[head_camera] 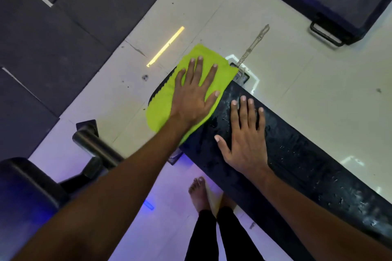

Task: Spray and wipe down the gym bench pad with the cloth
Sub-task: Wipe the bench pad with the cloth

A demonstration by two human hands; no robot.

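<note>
The black gym bench pad (pixel 301 161) runs from the centre to the lower right, its surface wet with droplets. A lime-green cloth (pixel 161 110) lies spread over the pad's far end. My left hand (pixel 195 95) presses flat on the cloth with fingers spread. My right hand (pixel 246 140) rests flat on the bare wet pad just right of the cloth, fingers apart, holding nothing. No spray bottle is in view.
A black padded roller on a metal arm (pixel 93 146) stands at the lower left. Dark rubber floor mats (pixel 63 38) cover the upper left. Another dark bench with metal feet (pixel 339 6) sits at the upper right. My bare foot (pixel 198 195) stands on the pale tile floor.
</note>
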